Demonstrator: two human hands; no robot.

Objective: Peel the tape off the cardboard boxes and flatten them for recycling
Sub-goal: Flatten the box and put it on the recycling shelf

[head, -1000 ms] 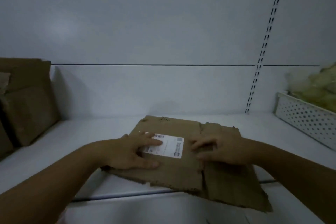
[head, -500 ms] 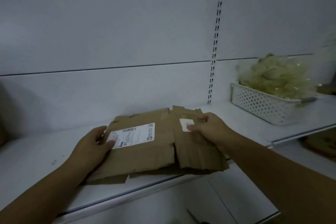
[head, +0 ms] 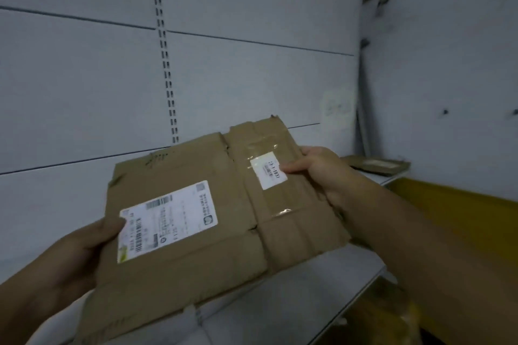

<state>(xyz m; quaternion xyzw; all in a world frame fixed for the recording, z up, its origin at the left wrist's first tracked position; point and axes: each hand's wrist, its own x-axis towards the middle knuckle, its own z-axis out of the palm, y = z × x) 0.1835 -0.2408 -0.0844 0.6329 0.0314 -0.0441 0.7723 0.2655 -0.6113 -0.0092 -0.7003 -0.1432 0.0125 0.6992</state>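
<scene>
A flattened brown cardboard box (head: 224, 232) is lifted off the white shelf (head: 294, 297) and held in the air between both hands. My left hand (head: 84, 249) grips its left edge, thumb on the big white shipping label (head: 168, 218). My right hand (head: 325, 173) grips the right edge, thumb beside a small white sticker (head: 269, 169). Clear tape (head: 269, 204) runs down the right panel under and around that sticker.
Another flat piece of cardboard (head: 375, 166) lies on the shelf at the far right by the wall corner. A slotted upright (head: 165, 64) runs up the white back panel. A yellow surface (head: 462, 218) lies beyond the shelf's right end.
The flattened box has been lifted off the shelf and carried to the right; both hands now grip its edges. The view has swung right, and the white basket has left the view.
</scene>
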